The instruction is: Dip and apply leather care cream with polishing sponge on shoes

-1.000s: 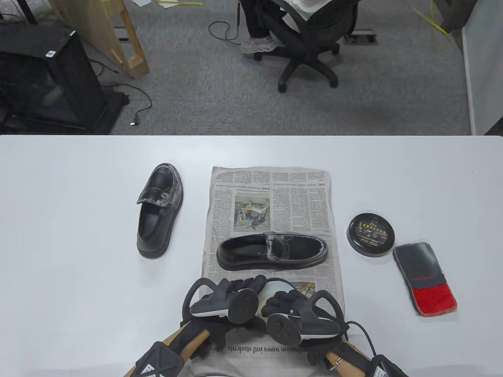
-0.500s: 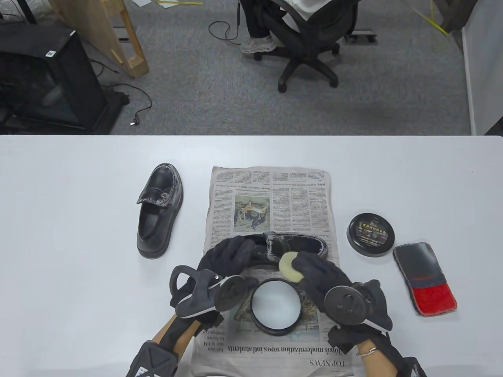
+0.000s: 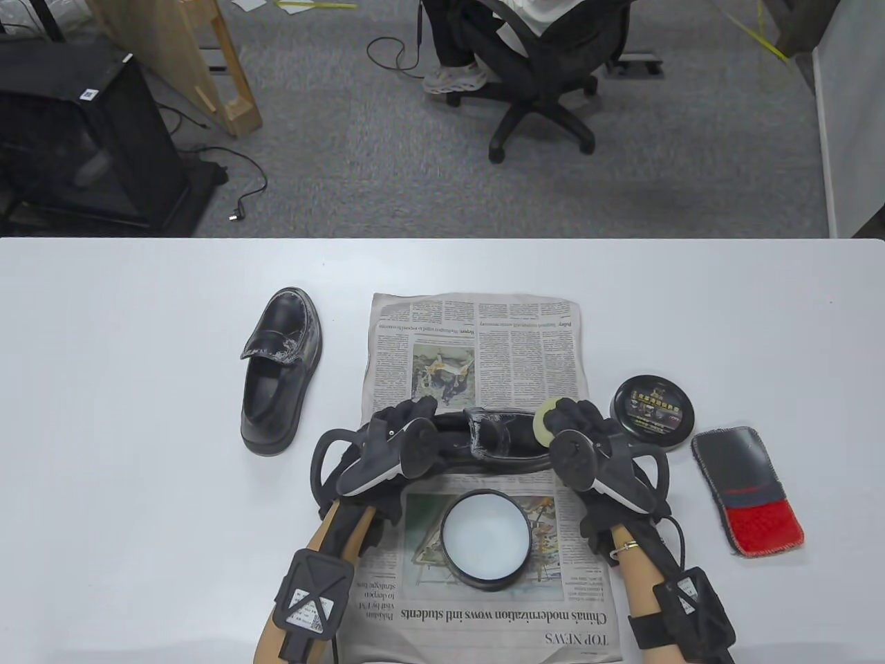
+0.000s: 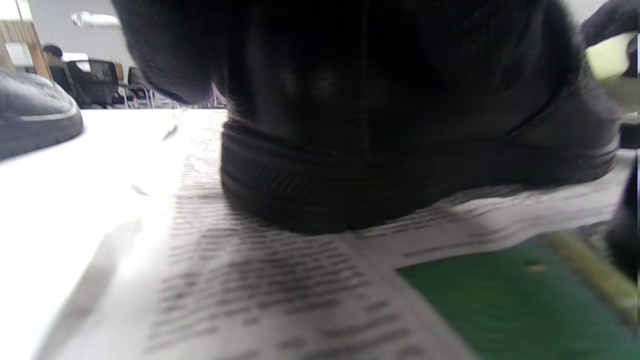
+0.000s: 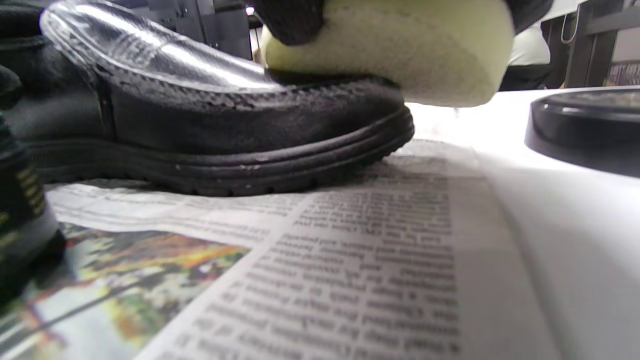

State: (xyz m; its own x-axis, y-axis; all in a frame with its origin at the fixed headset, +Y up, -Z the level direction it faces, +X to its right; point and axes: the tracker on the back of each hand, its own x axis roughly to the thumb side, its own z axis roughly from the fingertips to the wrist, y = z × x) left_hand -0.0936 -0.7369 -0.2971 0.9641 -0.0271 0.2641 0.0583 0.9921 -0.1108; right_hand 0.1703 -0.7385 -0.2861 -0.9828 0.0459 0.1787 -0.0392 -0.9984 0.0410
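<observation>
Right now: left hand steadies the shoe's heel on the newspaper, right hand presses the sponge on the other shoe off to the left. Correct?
Not quite. The right hand presses the sponge on the toe of the same shoe on the newspaper, as the right wrist view shows. The left hand does steady its heel.

The newspaper [image 3: 477,346] lies at the middle of the worktop [image 3: 104,415]. On it, across its middle, lies a shoe [image 3: 498,443] with its toe to the right; nearer the front edge on the same sheet sits the open cream tin [image 3: 485,539]. The left hand [image 3: 387,443] is at the shoe's heel, the right hand [image 3: 588,429] at its toe, with the sponge [image 3: 546,420] on the toe. Left of the newspaper lies the second shoe [image 3: 280,370]. Right of it sits the tin lid [image 3: 652,413], and further right the cloth mitt [image 3: 747,491].
</observation>
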